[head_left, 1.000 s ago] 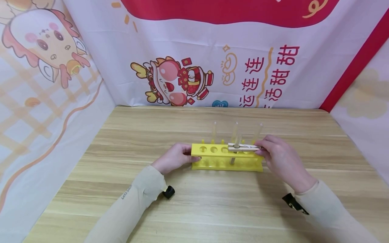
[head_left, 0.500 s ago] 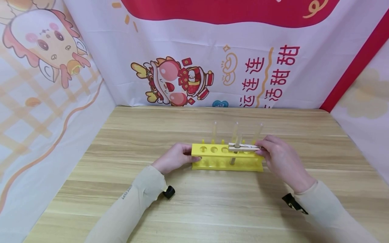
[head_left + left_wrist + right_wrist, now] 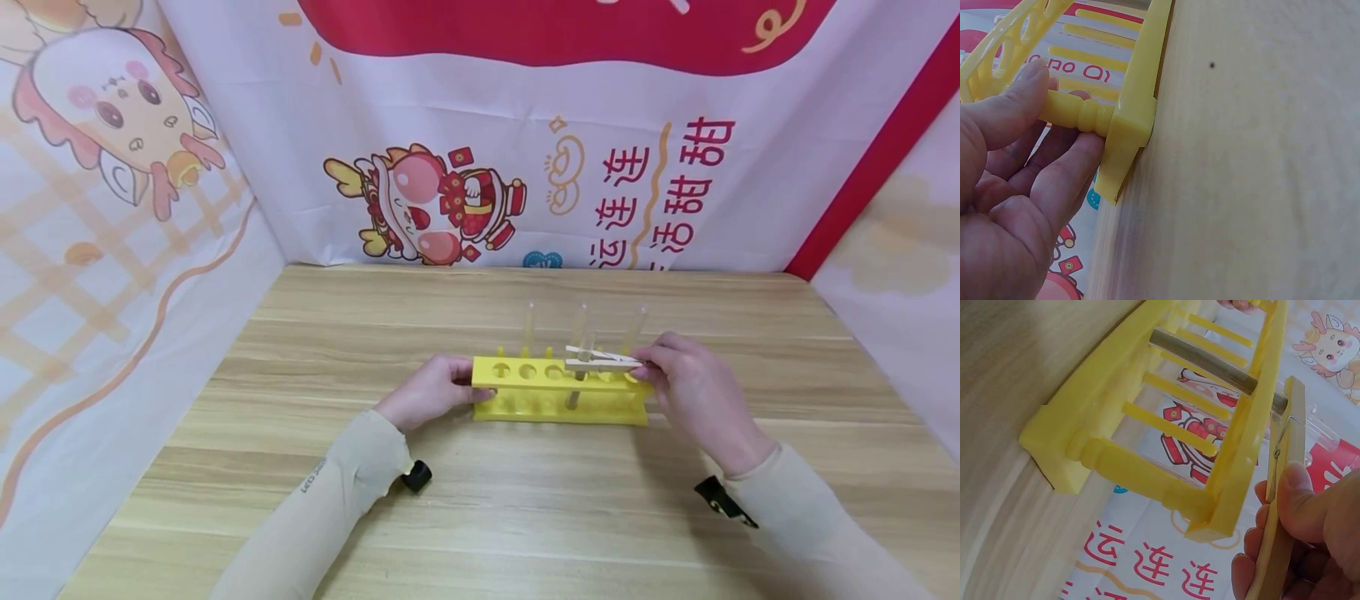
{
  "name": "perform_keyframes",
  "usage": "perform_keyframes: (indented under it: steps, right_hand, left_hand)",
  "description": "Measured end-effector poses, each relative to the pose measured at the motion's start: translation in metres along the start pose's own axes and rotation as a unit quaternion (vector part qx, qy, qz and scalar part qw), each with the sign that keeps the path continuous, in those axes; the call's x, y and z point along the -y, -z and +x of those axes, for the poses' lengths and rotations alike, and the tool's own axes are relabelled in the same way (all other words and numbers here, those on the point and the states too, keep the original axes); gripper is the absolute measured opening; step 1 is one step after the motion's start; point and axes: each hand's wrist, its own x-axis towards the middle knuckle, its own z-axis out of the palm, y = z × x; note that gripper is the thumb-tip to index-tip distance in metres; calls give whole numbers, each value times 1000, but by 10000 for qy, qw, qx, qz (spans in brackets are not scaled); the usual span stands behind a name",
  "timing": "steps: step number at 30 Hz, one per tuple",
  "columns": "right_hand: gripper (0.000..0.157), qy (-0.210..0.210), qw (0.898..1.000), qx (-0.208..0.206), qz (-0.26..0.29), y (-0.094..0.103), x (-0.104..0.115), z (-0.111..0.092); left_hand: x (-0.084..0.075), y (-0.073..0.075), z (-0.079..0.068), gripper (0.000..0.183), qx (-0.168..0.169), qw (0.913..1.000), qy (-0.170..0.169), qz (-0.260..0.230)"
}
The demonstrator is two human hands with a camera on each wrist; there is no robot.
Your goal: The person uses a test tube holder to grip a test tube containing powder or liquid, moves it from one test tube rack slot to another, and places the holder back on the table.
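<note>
A yellow test tube rack (image 3: 525, 384) stands on the table. My left hand (image 3: 431, 390) grips its left end, with thumb and fingers around the end post (image 3: 1066, 109) in the left wrist view. One test tube with grey-brown contents (image 3: 1207, 361) stands upright in a hole right of the rack's middle. My right hand (image 3: 693, 392) holds a wooden test tube clamp (image 3: 1296, 419) by its handle, at the rack's right end. The clamp's jaws are spread apart on either side of that tube's upper part. Three clear test tubes (image 3: 529, 327) rise from pegs along the rack's back.
A wood-grain table (image 3: 480, 517) lies under everything. Behind it hangs a white and red printed cloth (image 3: 487, 92), and another printed cloth (image 3: 127, 275) lines the left side. Black pieces (image 3: 417, 476) are fixed near both sleeve cuffs.
The clamp's jaws have spread wider around the tube, the far one lifting away. Both hands stay nearly in place, and the rack has not visibly moved.
</note>
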Motion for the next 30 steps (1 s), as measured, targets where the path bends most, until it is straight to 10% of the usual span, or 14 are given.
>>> perform_keyframes:
  steps: [30]
  right_hand:
    - [16, 37, 9992, -367, -183, 43, 9, 29]
  left_hand:
    - [2, 0, -1, 26, 42, 10000, -52, 56]
